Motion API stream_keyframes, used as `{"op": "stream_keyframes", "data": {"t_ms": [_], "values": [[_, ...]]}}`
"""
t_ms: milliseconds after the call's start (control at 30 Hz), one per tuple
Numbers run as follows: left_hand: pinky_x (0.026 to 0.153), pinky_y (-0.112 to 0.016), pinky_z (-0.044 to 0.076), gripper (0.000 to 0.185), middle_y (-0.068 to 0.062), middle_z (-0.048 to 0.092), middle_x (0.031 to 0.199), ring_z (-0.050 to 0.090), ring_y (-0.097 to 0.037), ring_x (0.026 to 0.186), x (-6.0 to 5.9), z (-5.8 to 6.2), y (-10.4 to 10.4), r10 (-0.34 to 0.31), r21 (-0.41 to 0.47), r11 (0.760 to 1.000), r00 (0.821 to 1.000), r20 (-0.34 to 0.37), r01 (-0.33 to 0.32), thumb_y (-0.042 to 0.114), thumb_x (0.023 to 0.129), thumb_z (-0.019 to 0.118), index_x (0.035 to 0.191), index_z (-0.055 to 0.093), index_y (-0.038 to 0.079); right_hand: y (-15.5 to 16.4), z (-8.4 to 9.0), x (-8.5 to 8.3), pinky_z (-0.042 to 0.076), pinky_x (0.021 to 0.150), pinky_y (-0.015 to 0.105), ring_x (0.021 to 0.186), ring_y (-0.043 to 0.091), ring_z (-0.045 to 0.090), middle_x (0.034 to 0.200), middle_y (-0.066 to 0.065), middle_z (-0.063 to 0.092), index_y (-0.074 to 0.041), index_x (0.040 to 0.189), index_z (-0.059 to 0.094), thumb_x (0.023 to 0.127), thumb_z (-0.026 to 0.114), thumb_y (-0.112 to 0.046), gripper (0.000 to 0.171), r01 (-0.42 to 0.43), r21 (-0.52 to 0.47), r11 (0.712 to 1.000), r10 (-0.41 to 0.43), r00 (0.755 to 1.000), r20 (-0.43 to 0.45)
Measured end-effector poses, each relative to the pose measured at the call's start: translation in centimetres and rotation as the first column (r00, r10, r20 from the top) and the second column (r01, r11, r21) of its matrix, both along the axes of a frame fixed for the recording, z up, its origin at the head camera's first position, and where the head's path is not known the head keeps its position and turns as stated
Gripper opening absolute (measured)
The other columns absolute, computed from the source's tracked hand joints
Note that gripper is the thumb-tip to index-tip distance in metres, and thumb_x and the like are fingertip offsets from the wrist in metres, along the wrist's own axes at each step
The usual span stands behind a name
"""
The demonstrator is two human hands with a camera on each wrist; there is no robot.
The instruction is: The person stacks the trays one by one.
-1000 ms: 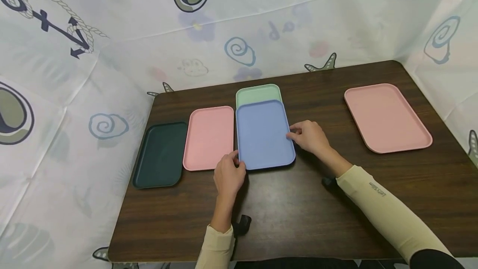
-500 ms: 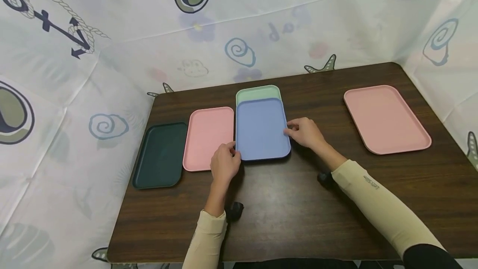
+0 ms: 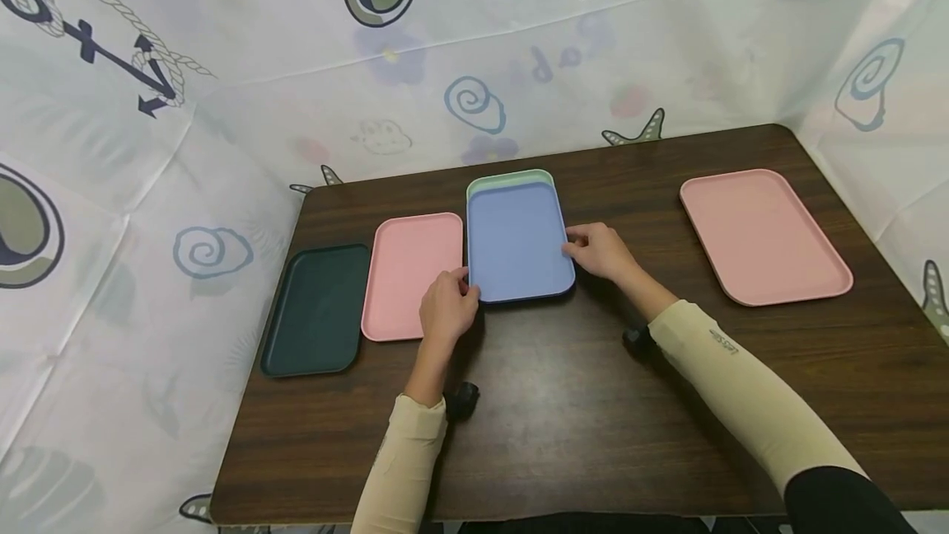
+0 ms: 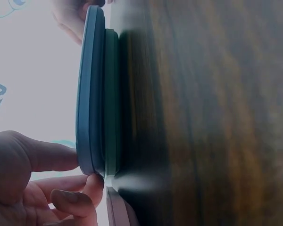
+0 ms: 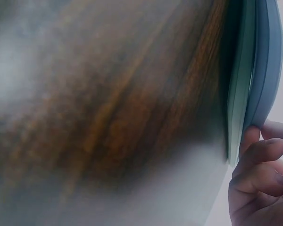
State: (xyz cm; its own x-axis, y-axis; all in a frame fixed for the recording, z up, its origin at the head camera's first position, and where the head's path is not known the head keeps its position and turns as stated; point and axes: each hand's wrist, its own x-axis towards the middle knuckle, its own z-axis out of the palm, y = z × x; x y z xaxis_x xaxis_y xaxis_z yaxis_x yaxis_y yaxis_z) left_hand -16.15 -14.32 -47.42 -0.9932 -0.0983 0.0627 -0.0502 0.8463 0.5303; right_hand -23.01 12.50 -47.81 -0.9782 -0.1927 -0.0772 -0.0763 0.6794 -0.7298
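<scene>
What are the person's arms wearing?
Both arms wear long, snug cream sleeves that end at the wrists, leaving the left hand and right hand bare. The right sleeve has small dark lettering and black fabric at its top. Small black devices sit under both wrists.

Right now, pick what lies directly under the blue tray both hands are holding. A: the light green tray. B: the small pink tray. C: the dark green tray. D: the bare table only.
A: the blue tray, gripped by the left hand and the right hand, sits over the light green tray, whose far edge shows beyond it; the left wrist view shows the two stacked.
</scene>
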Motion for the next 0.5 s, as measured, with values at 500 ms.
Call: {"op": "stream_keyframes", "data": {"t_ms": [500], "values": [[0.063, -0.041, 0.047, 0.037, -0.005, 0.062, 0.082, 0.057, -0.024, 0.074, -2.1, 0.4, 0.0, -0.011, -0.009, 1.0, 0.999, 0.046, 0.011, 0.019, 0.091, 0.062, 0.126, 0.067, 0.008, -0.4, 0.2, -1.4, 0.043, 0.072, 0.038, 0.08, 0.026, 0.054, 0.099, 0.016, 0.063, 0.003, 0.14, 0.051, 0.099, 0.053, -0.016, 0.045, -0.013, 0.017, 1.0, 0.012, 0.999, 0.03]]}}
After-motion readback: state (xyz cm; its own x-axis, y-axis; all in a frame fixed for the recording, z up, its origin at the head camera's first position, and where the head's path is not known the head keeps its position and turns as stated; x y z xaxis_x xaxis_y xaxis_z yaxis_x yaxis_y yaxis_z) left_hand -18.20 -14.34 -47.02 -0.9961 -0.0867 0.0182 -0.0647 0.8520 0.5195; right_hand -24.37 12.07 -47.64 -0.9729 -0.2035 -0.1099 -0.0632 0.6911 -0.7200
